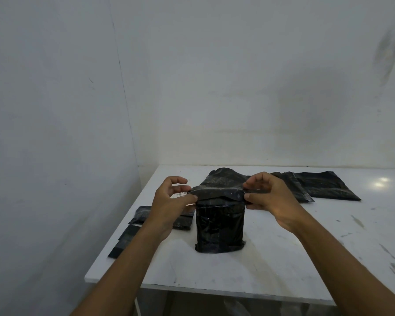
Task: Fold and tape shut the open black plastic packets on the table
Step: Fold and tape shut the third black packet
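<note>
A black plastic packet (219, 226) lies in the middle of the white table (271, 265), its top flap bent over toward me along a crease. My left hand (169, 201) pinches the left end of that flap between thumb and fingers. My right hand (271, 197) pinches the right end the same way. Behind the flap, the packet's upper part (223, 179) rises slightly off the table.
Flat black packets (324, 184) lie at the back right. Several smaller folded black packets (141, 215) sit at the left, one strip (125, 240) overhanging the table's left edge. Walls close off the left and the back. The table's front edge is near me.
</note>
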